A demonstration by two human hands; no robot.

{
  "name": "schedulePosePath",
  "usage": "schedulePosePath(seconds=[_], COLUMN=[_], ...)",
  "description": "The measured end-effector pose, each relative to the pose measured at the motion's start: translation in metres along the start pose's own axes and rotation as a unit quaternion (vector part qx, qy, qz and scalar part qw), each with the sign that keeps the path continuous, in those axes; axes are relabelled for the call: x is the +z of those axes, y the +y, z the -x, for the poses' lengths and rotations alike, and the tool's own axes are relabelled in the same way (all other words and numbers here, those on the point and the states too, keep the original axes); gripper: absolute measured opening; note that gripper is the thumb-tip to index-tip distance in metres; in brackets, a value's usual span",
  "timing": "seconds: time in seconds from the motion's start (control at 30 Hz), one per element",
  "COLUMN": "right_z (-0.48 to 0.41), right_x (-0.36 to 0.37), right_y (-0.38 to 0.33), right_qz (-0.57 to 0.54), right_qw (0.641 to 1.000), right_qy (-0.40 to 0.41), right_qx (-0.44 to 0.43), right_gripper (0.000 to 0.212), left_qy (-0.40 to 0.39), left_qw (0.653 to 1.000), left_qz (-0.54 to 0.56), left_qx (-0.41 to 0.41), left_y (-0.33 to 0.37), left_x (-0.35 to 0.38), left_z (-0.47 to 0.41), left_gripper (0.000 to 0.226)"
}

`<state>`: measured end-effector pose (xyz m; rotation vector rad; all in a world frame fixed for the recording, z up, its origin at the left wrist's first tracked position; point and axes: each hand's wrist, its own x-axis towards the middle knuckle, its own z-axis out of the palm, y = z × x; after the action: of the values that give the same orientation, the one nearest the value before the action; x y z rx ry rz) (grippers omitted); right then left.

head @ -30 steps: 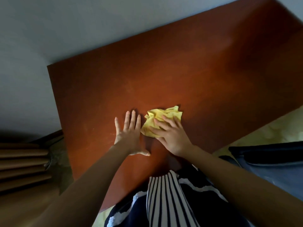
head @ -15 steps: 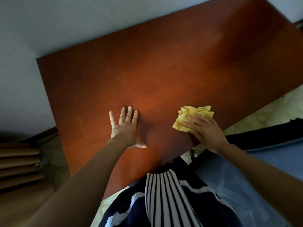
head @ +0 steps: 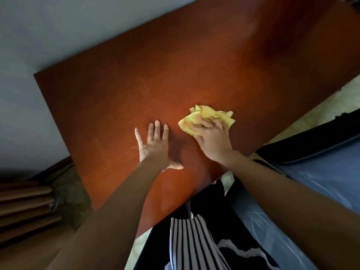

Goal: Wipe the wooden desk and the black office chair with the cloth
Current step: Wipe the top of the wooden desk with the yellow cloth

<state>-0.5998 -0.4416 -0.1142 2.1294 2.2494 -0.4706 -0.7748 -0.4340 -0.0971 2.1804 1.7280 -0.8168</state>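
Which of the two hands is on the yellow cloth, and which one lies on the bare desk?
The right hand presses the yellow cloth. The left hand lies flat on the bare desk, fingers spread, beside the cloth.

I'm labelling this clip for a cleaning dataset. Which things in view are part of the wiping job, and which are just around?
Part of the job:
- yellow cloth, crumpled on the desk
- wooden desk
- right hand, pressing the cloth
- left hand, flat on the desk

Just around:
- blue-grey surface at right
- brown slatted thing at lower left
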Motion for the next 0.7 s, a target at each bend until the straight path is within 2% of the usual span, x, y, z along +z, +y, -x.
schedulePosePath(seconds=[0.13,0.23,0.33,0.47,0.57,0.7], right_z=[0.046,0.072,0.070,0.033,-0.005,-0.050], right_x=[0.015,0.021,0.014,0.000,-0.014,-0.031], right_y=[-0.006,0.019,0.054,0.092,0.111,0.117], right_qz=[-0.005,-0.008,0.039,0.061,0.035,0.003], right_qw=[0.995,0.987,0.979,0.977,0.982,0.988], right_qy=[0.008,0.028,0.027,0.027,0.025,0.018], right_qx=[-0.104,-0.156,-0.199,-0.205,-0.184,-0.154], right_gripper=[0.038,0.038,0.040,0.038,0.046,0.043], left_qy=[0.007,0.006,0.003,-0.009,-0.023,-0.037], left_qw=[1.000,0.999,0.999,0.998,0.998,0.998], left_qz=[-0.014,-0.032,-0.039,-0.065,-0.062,-0.049], left_qx=[0.005,0.002,-0.006,-0.011,-0.012,-0.013], left_y=[0.000,0.002,0.002,0.006,0.007,0.005], left_x=[-0.003,-0.004,-0.004,-0.009,-0.015,-0.025], left_z=[0.001,0.001,0.001,0.002,0.001,0.001], left_gripper=[0.138,0.140,0.141,0.141,0.138,0.133])
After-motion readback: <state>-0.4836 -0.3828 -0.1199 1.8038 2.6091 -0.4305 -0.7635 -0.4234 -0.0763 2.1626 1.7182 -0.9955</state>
